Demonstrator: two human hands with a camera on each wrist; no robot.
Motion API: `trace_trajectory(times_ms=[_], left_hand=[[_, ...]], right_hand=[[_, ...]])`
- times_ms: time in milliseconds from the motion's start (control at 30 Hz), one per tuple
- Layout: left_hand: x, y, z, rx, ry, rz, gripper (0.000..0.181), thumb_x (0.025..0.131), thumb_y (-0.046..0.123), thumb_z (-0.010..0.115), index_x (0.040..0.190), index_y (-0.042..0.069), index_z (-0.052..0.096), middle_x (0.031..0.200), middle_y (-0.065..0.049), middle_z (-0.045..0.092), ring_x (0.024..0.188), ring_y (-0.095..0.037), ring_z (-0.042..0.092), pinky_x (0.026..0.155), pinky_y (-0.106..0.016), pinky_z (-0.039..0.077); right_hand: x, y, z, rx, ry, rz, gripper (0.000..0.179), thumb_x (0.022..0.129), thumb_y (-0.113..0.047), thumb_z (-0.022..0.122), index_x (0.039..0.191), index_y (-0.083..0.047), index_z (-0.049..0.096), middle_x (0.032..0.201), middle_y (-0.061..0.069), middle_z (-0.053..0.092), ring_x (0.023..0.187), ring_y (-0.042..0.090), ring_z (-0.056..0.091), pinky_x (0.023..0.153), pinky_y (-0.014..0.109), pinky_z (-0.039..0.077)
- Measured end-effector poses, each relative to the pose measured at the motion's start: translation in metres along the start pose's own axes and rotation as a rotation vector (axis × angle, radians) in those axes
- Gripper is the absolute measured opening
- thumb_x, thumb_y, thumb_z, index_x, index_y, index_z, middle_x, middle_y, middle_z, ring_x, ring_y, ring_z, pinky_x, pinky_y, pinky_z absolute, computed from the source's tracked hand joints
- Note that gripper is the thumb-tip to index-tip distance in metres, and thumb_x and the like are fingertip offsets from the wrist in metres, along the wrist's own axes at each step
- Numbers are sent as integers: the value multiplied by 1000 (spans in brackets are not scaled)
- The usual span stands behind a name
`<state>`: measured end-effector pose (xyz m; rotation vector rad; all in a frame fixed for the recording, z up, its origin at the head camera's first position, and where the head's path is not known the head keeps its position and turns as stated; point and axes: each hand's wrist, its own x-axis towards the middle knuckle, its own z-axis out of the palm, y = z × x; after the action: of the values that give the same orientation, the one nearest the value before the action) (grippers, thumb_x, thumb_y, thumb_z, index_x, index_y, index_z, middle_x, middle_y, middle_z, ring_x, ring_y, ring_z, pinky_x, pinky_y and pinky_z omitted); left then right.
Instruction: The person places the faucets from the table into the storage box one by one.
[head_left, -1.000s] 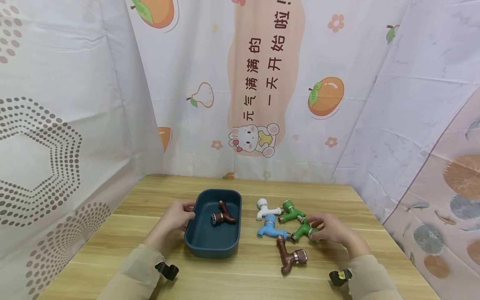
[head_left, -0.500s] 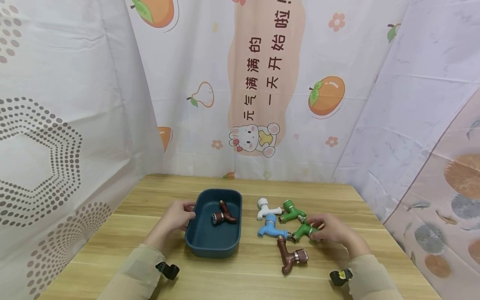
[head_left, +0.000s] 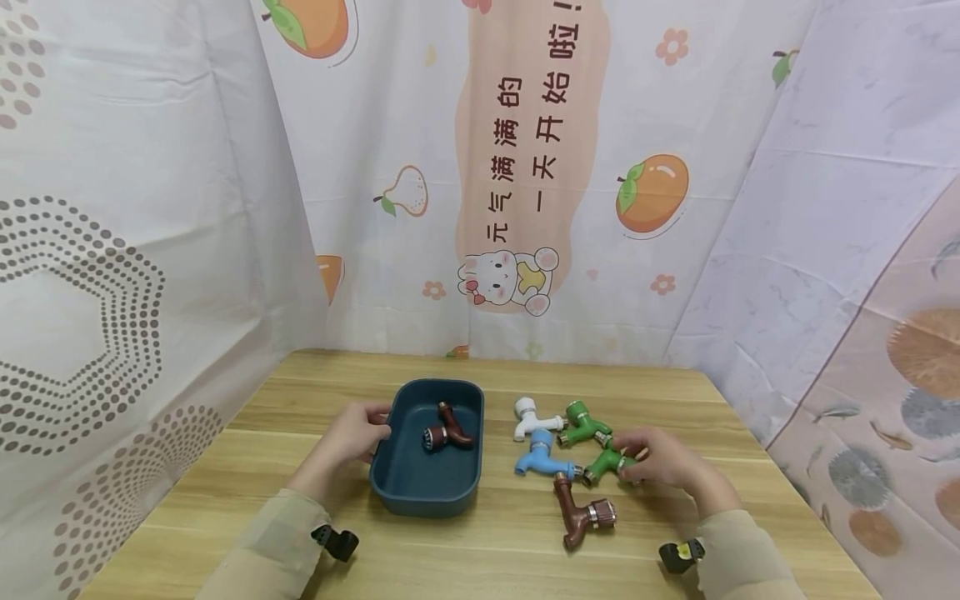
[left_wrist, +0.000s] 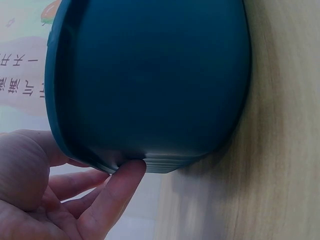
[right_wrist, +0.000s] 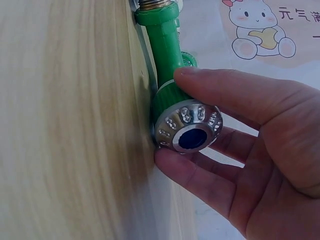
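The left hand's grip (head_left: pixel 358 430) pinches a dark blue bin (head_left: pixel 427 505) at its left side, and inside lies a brown tap (head_left: pixel 448 432). To the right on the wooden tabletop (head_left: pixel 480 562) sit, close together, a white tap (head_left: pixel 532 419), a light blue tap (head_left: pixel 541 457), a second brown tap (head_left: pixel 576 517) in front and a green tap (head_left: pixel 579 427) farther back. Rightmost, another green tap (head_left: pixel 606 462) has its metal-ended knob (right_wrist: pixel 176 121) pinched in the right hand's grip (head_left: pixel 666 460).

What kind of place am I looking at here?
Probably a makeshift, curtained-off work booth, though nothing shows what room it stands in. Printed cloth hangs on three sides of a wood-grain table, where coloured taps lie beside a dark teal tub.
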<state>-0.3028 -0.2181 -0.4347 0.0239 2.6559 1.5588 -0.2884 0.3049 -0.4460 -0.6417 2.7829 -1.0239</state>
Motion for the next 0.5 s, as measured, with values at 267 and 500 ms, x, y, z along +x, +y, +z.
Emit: trace_trajectory(times_ms=[267, 500], left_hand=[[-1, 0, 0, 10, -1, 14, 48, 92, -2, 60, 140, -4, 58, 119, -24, 64, 89, -27, 68, 57, -41, 62], [-2, 1, 0, 18, 8, 19, 48, 91, -1, 60, 139, -4, 59, 119, -24, 65, 90, -27, 68, 56, -41, 62]], right_hand=[[-1, 1, 1, 10, -2, 2, 45, 77, -9, 84, 121, -3, 72, 100, 9, 70, 90, 26, 64, 69, 31, 56], [-2, 0, 0, 8, -2, 1, 46, 77, -11, 84, 121, -3, 71, 100, 7, 70, 91, 25, 64, 72, 31, 56]])
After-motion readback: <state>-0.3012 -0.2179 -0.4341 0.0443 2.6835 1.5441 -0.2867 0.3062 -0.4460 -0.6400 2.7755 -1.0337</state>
